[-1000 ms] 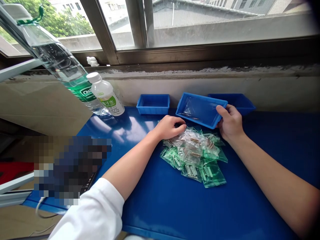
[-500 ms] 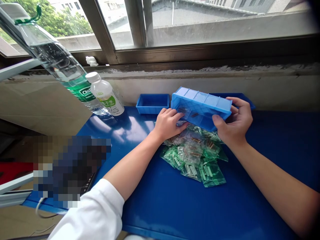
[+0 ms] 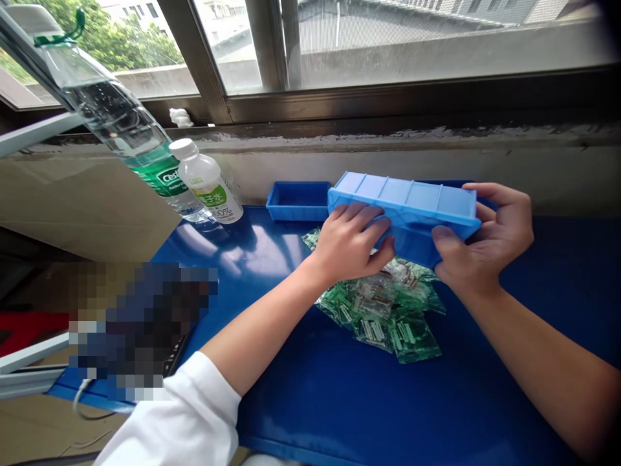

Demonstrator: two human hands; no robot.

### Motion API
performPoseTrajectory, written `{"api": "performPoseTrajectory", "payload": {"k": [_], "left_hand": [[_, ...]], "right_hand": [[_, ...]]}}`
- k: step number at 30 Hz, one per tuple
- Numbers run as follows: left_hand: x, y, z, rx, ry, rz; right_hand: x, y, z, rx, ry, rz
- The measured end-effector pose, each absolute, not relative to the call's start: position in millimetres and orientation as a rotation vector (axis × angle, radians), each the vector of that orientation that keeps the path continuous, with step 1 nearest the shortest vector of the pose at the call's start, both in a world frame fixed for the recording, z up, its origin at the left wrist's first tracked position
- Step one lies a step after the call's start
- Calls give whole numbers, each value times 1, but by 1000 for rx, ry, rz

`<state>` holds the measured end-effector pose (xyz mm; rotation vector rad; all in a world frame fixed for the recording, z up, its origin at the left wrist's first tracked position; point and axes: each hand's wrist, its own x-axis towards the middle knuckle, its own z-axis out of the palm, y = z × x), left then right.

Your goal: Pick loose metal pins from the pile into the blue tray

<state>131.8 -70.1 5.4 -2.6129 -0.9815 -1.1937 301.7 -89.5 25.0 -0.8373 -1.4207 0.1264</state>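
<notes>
Clock centred on the packets, 12 toward the window. Your right grip (image 3: 492, 243), at 2, was closed on the right end of a blue plastic parts bin (image 3: 407, 194): thumb on the near face, the other fingers wrapped behind the end. That bin was raised off the bench (image 3: 310, 388) at 12, over the far part of the pile, tipped well over so a pale ribbed outer face pointed up.

Your left grip (image 3: 354, 243), at 11, was half curled, palm down, thumb apart from the fingers. Its fingertips overlapped the bin's lower left part; couldn't tell whether they touched it or held anything, as the hand itself blocked the view.

Beneath lay the small plastic packets (image 3: 376, 307), green-tinted and clear, heaped on the bench with slim pin-like pieces inside. The far part of the heap was hidden by bin and hand.

A second bin (image 3: 298, 212) stood between 10 and 11, against the wall. A third bin (image 3: 456, 183) showed only as a strip at 1, behind the raised one. Out at 10 you had a white-capped drink bottle (image 3: 208, 184) just beside a larger green-labelled water bottle (image 3: 116, 116). At 9, a pixelated patch (image 3: 145, 323), contents unreadable.
</notes>
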Motion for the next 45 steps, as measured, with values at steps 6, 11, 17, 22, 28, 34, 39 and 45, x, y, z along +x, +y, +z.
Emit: {"api": "performPoseTrajectory", "payload": {"k": [6,11,17,22,28,34,39,45], "left_hand": [[133,-68,-3,-2649,-848,-1127],[131,-68,-2,-2710,-657,-1119],[133,-73,-4,-2828,-578,-1063],[136,-76,-3,-2969,-546,-1009],[134,-77,3,-3215,-578,-966],[136,-77,5,-3375,-565,-838],[136,-77,5,-3393,-597,-853],[136,-76,0,-3360,-592,-882]], "right_hand": [[302,-91,29,-870,-1356,153],[304,-88,28,-904,-1298,208],[304,-84,25,-895,-1269,222],[308,-77,21,-948,-1213,296],[317,-54,0,-1087,-952,556],[317,-46,-9,-1358,-889,835],[315,-47,-6,-1266,-799,1016],[316,-49,-5,-1148,-856,1155]]}}
